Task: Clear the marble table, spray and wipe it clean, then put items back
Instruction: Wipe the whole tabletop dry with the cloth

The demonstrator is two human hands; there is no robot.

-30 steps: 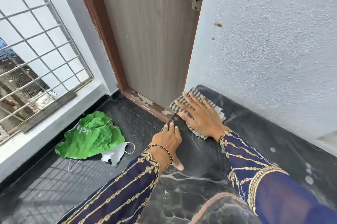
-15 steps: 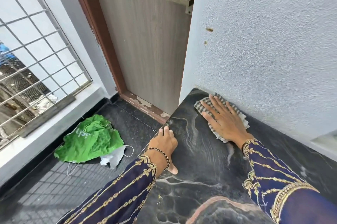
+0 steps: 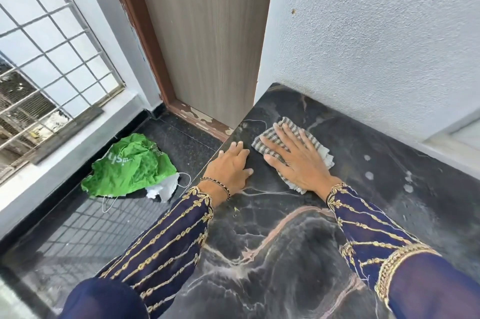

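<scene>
A dark marble table with pale veins fills the lower right and ends against a white wall. My right hand lies flat, fingers spread, pressing a grey-and-white striped cloth onto the marble near the table's far left corner. My left hand rests palm down on the table's left edge, fingers together, holding nothing. A few pale wet spots show on the marble to the right of the cloth.
A crumpled green bag with white plastic beside it lies on the dark floor to the left. Beyond it stand a wooden door and a barred window. The textured white wall borders the table's far side.
My right hand has slid the cloth from beside the wall back toward me and left, close to my left hand. My left hand stays on the table's edge.
</scene>
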